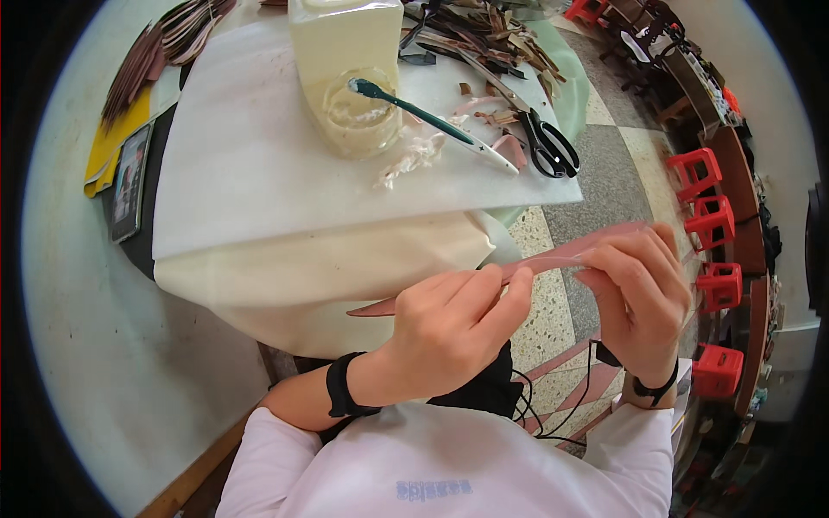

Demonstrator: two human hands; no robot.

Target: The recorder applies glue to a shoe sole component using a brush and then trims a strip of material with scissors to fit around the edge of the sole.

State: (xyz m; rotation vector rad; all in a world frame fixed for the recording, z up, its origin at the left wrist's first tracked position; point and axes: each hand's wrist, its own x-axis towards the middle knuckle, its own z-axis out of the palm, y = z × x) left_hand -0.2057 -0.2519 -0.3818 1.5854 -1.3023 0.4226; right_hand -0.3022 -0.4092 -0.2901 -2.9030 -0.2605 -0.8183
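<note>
A long, thin, pinkish-brown strip (561,255) with a pointed end slants up to the right in front of my body. My left hand (445,328) is closed around its middle, and the pointed tip sticks out to the left past the knuckles. At the strip's far right end, my right hand (637,285) has its fingers bent over the edge with the thumb below. A fine whitish strand or film edge runs along the strip close to the right fingertips. Part of the strip is hidden behind both hands.
On the white-covered table (233,164) stand a pale container (345,39) and a round tub (361,129) with a green-and-white toothbrush (432,121) across it. Black-handled scissors (548,142) lie beside scraps (492,39). A phone (131,181) rests left; red stools (712,222) stand right.
</note>
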